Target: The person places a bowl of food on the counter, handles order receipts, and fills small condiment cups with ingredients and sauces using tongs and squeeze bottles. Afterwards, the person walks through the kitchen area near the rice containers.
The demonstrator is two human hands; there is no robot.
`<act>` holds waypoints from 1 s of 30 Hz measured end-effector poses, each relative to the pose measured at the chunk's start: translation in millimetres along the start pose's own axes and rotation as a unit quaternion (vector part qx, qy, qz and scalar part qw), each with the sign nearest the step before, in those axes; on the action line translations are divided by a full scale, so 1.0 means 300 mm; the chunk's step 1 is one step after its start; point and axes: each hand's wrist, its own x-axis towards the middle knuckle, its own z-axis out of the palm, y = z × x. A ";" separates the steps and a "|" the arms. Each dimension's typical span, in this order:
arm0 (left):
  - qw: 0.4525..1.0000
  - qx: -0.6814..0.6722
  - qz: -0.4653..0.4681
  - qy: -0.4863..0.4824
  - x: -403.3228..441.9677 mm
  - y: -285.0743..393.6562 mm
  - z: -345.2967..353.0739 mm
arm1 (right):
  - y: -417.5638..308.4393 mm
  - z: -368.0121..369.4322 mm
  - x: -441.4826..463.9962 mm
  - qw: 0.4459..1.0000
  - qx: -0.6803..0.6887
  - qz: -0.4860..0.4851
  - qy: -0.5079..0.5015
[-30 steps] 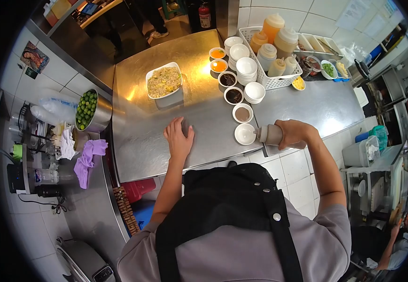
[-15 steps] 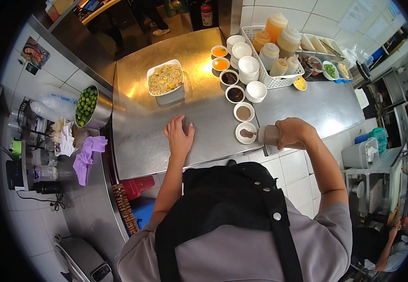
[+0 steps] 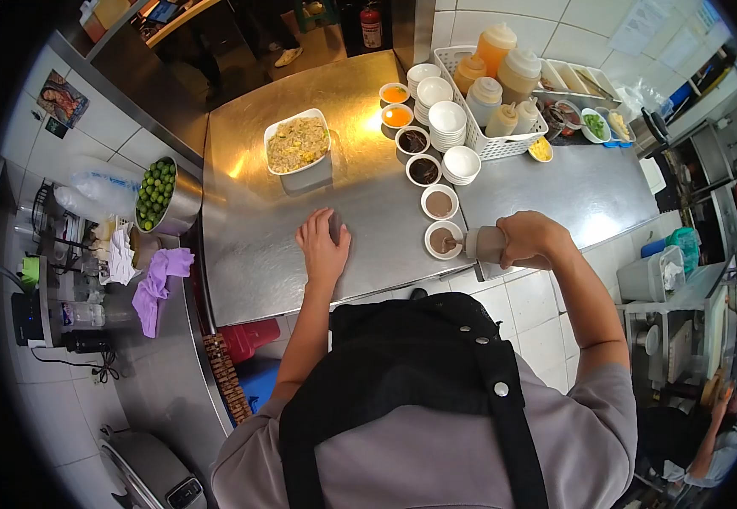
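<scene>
My right hand (image 3: pixel 528 237) is wrapped round a squeeze bottle (image 3: pixel 487 244), tipped on its side with the nozzle over a small white sauce bowl (image 3: pixel 433 253). Brownish sauce (image 3: pixel 444 241) lies in that bowl. Just behind it stands a second bowl of brown sauce (image 3: pixel 440 204). Two bowls of dark sauce (image 3: pixel 424 170) and two of orange sauce (image 3: pixel 396 116) carry on the row. My left hand (image 3: pixel 323 244) rests on the steel counter with fingers apart, holding nothing. Beyond it sits a white dish of fried rice (image 3: pixel 298 144).
Stacked white bowls (image 3: pixel 448 120) stand beside a white basket (image 3: pixel 504 148) of squeeze bottles. A small bowl of yellow bits (image 3: pixel 540 150) is near it. At left are a metal pot of green limes (image 3: pixel 159 192) and a purple cloth (image 3: pixel 161 284). Another person (image 3: pixel 708 437) is at lower right.
The sauce in the nearest bowl has spread and covers more of its bottom. Both hands and the bottle have stayed almost where they were.
</scene>
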 end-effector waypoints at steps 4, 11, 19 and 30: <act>1.000 -0.002 0.004 0.003 0.000 -0.004 0.003 | -0.004 -0.003 -0.004 1.000 0.004 0.001 -0.001; 1.000 -0.001 0.001 0.003 0.000 -0.003 0.002 | 0.035 0.029 0.019 0.998 0.059 -0.007 -0.032; 1.000 -0.004 0.002 0.005 -0.004 -0.010 0.007 | 0.141 0.139 0.044 0.911 0.391 -0.121 -0.047; 1.000 0.001 -0.013 -0.013 -0.001 0.003 -0.006 | 0.132 -0.174 0.217 0.693 0.660 -0.254 0.139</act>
